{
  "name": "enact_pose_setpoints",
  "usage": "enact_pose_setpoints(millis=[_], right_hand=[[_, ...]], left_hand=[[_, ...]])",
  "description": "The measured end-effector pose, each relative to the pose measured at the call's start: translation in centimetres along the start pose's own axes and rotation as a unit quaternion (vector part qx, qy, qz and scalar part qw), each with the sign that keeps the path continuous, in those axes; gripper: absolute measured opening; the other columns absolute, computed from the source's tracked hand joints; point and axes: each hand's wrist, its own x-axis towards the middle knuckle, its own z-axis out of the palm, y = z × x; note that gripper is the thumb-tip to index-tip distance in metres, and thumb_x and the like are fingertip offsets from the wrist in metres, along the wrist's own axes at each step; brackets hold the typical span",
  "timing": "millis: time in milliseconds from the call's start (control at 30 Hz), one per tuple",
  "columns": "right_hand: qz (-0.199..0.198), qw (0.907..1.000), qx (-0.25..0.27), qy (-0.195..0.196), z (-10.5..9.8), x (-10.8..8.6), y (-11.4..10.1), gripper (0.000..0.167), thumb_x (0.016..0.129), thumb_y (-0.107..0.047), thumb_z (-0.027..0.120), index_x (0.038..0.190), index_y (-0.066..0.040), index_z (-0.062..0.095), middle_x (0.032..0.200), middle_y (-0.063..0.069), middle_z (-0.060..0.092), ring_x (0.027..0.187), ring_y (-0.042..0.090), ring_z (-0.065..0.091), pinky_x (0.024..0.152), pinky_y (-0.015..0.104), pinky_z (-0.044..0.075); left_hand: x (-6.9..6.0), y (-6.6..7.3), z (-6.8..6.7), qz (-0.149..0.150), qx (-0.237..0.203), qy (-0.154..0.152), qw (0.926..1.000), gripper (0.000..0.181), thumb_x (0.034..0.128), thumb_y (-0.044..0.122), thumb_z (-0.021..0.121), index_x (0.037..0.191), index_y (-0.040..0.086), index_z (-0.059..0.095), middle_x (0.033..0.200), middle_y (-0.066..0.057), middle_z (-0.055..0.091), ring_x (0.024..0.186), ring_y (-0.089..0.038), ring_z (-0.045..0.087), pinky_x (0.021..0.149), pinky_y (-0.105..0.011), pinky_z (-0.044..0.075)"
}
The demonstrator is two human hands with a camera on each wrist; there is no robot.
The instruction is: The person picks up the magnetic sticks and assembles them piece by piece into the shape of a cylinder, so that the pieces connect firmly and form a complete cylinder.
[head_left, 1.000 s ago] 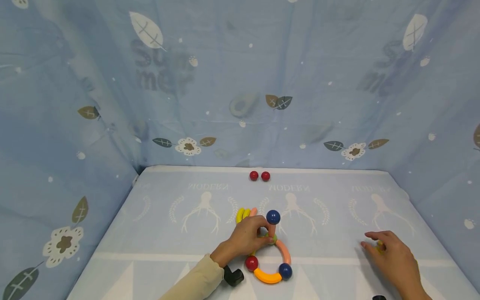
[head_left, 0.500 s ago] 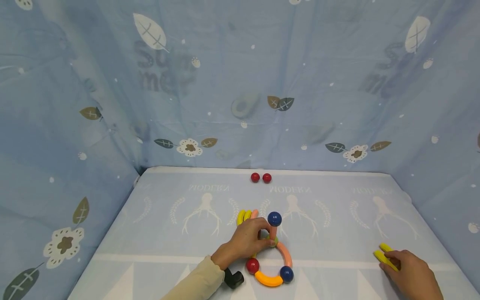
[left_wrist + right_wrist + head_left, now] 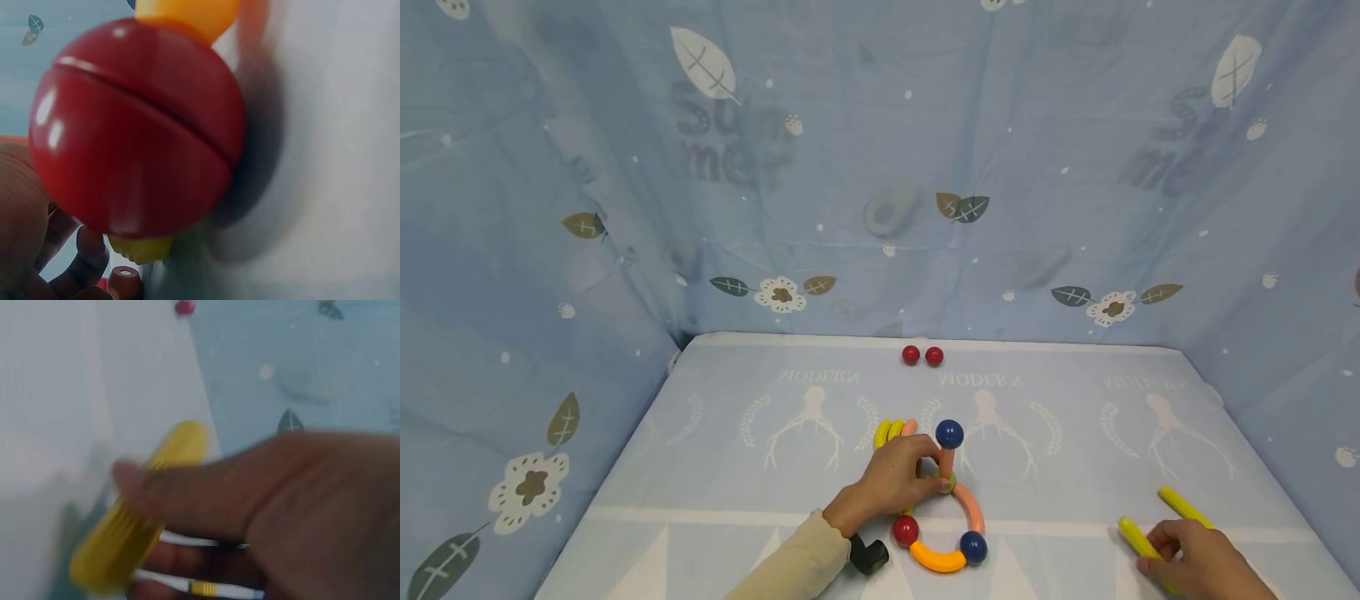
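A blue fabric curtain printed with leaves and flowers [image 3: 880, 167] rises beyond both hands. Before it, under the hands, spreads a table with a pale grey-blue patterned cover [image 3: 715, 467]. The left hand [image 3: 891, 475] pinches a toy ring of coloured rods and balls [image 3: 927, 561] at its green ball [image 3: 952, 481], where a straight peach rod [image 3: 947, 463] stands upright. The right hand [image 3: 1202, 558], well apart, grips a smooth yellow rod [image 3: 1135, 534] between thumb and fingers; a second yellow rod [image 3: 1180, 503] lies just beyond that hand. The ring's curved peach rod [image 3: 971, 507] and curved orange rod [image 3: 947, 561] arc on the near right of the left hand. Two short curved yellow rods [image 3: 882, 433] and another peach rod [image 3: 909, 427] lie just past its knuckles. A black object [image 3: 870, 557], partly hidden, sits by the left wrist. Of the balls, one blue ball [image 3: 950, 433] tops the upright rod, another blue ball [image 3: 973, 547] and a red ball [image 3: 906, 531] join the ring nearer than the left hand, and two small red balls [image 3: 911, 356] rest far beyond it.
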Motion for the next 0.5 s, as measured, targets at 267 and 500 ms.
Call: enact_pose_setpoints(millis=[267,500], right_hand=[[-0.198,0.9604,0.196,-0.005,0.7,-0.9,-4.2,0.033,0.099,-0.017,0.059,0.116,0.009,0.046,0.081,0.007,0.064,0.058,0.014,0.058,0.054,0.029,0.050],[-0.229,0.9329,0.276,0.031,3.6,-1.0,-9.3,0.030,0.087,-0.006,0.073,0.113,0.004,0.063,0.103,0.013,0.063,0.076,0.017,0.065,0.067,0.028,0.056]], left_hand=[[0.1,-0.2,-0.1,0.004,-0.001,0.003,1.0000,0.021,0.0827,0.033,0.080,0.097,0.022,0.070,0.087,0.015,0.062,0.066,-0.001,0.047,0.061,-0.019,0.041],[0.1,0.0,-0.2,-0.006,-0.003,-0.001,1.0000,0.022,0.0822,0.034,0.081,0.098,0.022,0.070,0.088,0.017,0.063,0.069,-0.001,0.048,0.062,-0.020,0.042]])
